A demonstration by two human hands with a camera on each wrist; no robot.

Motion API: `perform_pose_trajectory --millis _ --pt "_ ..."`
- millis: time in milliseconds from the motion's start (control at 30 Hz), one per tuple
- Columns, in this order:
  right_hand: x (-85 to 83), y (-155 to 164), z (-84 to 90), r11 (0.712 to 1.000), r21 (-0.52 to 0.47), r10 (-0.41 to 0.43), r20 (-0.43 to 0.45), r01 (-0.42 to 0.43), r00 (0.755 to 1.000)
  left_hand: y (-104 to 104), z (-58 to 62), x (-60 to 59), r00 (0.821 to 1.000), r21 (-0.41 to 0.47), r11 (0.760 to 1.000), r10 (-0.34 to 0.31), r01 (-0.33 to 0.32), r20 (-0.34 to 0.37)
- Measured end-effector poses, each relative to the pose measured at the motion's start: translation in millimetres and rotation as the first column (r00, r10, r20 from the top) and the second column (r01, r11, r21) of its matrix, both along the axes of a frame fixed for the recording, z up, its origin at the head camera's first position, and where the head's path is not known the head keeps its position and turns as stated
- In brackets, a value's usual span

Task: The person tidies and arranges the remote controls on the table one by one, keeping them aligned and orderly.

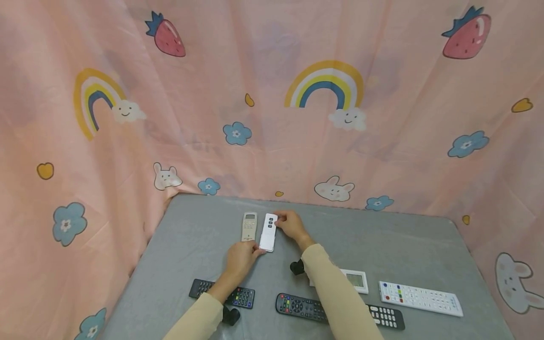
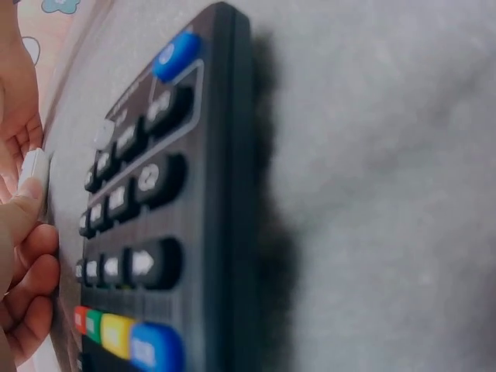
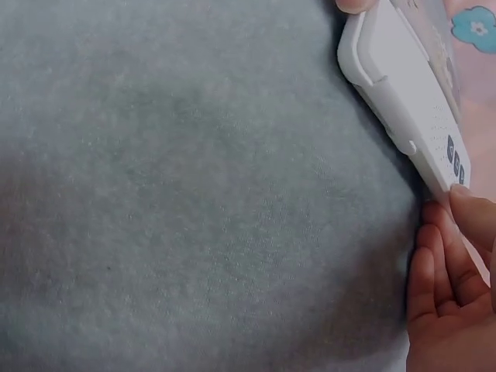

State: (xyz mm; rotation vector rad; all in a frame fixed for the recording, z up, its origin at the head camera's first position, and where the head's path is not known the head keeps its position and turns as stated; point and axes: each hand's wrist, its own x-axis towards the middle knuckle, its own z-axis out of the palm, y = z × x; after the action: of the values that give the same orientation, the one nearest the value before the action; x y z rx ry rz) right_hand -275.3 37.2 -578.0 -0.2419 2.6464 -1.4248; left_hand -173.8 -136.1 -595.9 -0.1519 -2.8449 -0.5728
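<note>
Closest to the person, a black remote (image 1: 340, 311) with coloured buttons lies along the near edge of the grey table (image 1: 204, 236), partly under the right forearm. Both hands are clamped on a slim white remote (image 1: 268, 231) near the far middle of the table: the left hand (image 1: 240, 259) pinches its near end, the right hand (image 1: 289, 224) pinches its far end beside the small dark buttons. In the right wrist view that remote sits tilted, its near end raised off the felt. Just beside it, to the left, lies a beige air-conditioner remote (image 1: 249, 226). Another black remote (image 1: 222, 293) lies under the left forearm. To the right sit a small white unit with a display (image 1: 356, 280) and a long white remote (image 1: 420, 298). Pink cartoon-print cloth (image 1: 272, 118) hangs behind.
</note>
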Motion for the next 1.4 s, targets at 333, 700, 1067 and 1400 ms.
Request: perform_pose_trajectory --millis 333,700,1067,1400 --pt "1.3 -1.9 -9.7 0.999 -0.027 -0.047 0.005 0.047 0.999 -1.2 0.6 2.1 1.000 0.074 0.997 0.025 -0.026 0.014" --pt "2.8 -2.6 -10.1 0.998 -0.037 -0.051 -0.010 0.051 0.999 -2.8 -2.5 3.1 1.000 0.107 0.994 0.020 -0.019 -0.007" --pt "4.5 -3.0 -11.4 0.998 -0.037 -0.052 -0.013 0.051 0.999 -1.6 -3.5 5.2 1.000 0.129 0.991 0.026 -0.026 0.004" --pt "6.8 -3.1 -9.7 0.998 -0.031 -0.051 -0.012 0.051 0.999 -1.1 -3.3 6.3 0.999 0.162 0.986 0.042 -0.045 0.021"
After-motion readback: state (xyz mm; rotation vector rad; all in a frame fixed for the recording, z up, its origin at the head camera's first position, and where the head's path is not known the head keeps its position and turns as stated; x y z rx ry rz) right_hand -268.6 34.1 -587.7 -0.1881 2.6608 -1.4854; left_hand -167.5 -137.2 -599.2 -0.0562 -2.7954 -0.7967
